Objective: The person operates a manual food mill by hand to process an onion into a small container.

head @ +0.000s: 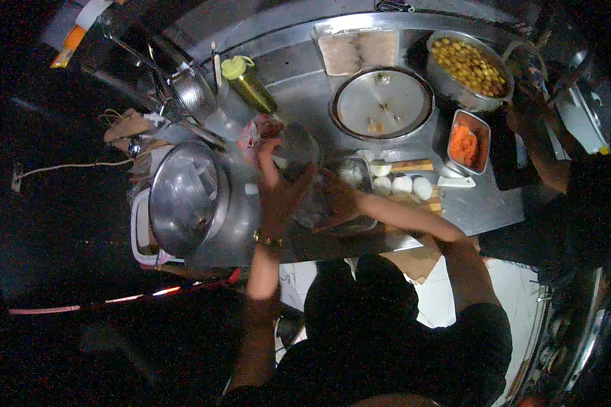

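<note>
My left hand point(280, 196), with a gold-coloured band point(268, 239) at the wrist, is over the metal table in front of me. Its raised fingers lie beside a clear round container point(300, 145) and near a red and white plastic package point(257, 135). My right hand point(336, 198) reaches in from the right, close to the left hand, above a shallow metal tray point(369, 224). Dim light and blur hide what either hand grips. Peeled white vegetable pieces point(401, 186) sit on a striped wooden cutting board point(430, 204) to the right.
A large steel bowl point(183, 198) stands at left. Behind are a green-lidded bottle point(248, 84), a round metal lid point(384, 104) and a pot of cooked chunks point(469, 66). Near a white-handled knife point(457, 181) is a container of orange food point(466, 142). Another person's arm point(547, 165) is at right.
</note>
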{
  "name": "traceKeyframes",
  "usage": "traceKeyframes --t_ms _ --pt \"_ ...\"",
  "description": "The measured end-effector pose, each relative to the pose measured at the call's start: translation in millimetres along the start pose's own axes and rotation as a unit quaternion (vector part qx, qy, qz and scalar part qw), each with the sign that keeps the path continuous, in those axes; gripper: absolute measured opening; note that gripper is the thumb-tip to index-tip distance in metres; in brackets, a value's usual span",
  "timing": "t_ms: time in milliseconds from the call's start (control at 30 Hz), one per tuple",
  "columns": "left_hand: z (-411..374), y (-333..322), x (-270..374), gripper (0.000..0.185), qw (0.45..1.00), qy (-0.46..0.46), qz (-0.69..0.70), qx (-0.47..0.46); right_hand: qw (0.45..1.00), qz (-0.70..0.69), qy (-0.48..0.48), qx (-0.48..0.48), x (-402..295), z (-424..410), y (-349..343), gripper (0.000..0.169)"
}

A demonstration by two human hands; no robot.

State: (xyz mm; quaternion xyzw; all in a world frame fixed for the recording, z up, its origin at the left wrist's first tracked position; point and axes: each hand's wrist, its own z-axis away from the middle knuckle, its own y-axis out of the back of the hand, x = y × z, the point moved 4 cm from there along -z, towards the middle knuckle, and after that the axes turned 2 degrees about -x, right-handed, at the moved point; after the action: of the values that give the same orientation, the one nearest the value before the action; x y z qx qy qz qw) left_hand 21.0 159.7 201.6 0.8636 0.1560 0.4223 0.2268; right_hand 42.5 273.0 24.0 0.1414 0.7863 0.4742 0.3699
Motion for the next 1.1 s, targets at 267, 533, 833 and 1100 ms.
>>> traceKeyframes --t_ms 267,533,833,1100 --pt "0.9 -3.1 -0.9 0.07 0.992 0.111 0.056 -0.022 0.984 -0.172 -0.037 -0.025 8.4 -7.9 6.3 0.061" --pt "-0.2 -1.1 4.3 0.066 0.999 0.016 -0.033 0.016 0.954 -0.267 -0.113 0.071 12.4 50.0 90.1 0.025" --pt "-1.0 -1.3 4.2 0.066 0.997 0.073 0.03 0.0 0.983 -0.177 -0.019 0.044 30.1 -8.0 -24.4 0.035" --pt "0.6 -6.4 -8.3 0.066 0.996 0.082 0.038 -0.017 0.955 0.159 0.178 -0.178 53.8 -17.2 -49.2 0.033"
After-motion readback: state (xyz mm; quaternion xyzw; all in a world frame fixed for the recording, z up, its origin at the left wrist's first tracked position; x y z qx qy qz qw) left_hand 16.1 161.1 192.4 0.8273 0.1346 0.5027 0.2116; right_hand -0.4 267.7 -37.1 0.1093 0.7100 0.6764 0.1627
